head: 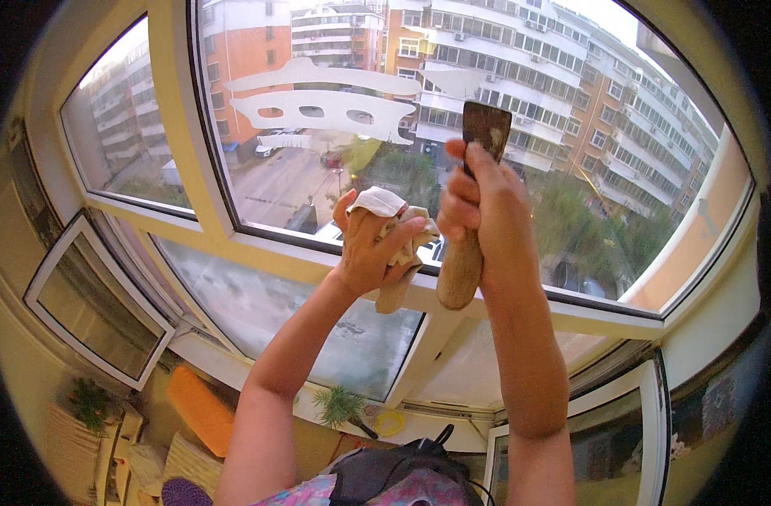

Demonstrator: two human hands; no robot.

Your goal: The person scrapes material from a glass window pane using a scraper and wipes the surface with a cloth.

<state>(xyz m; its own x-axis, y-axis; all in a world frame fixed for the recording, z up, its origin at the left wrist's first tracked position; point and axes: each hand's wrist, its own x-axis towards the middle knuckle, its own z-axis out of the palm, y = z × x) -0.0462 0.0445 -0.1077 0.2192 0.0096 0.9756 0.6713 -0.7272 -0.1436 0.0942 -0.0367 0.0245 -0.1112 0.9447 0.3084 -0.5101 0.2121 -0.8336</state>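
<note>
In front of a large window pane, my left hand is closed around a crumpled pale cloth, one end of which hangs below the fingers. To its right, my right hand grips a scraper by its wooden handle. The scraper's wide, dark, stained metal blade points upward, with my thumb against its lower part. White sticker pieces cling to the glass on the upper left, one with several oval cutouts. Whether the blade touches the glass I cannot tell.
A hinged window sash stands open at the lower left, another at the lower right. Below the window, a green plant and a yellow coil are on the sill. An orange bolster-like object lies lower left.
</note>
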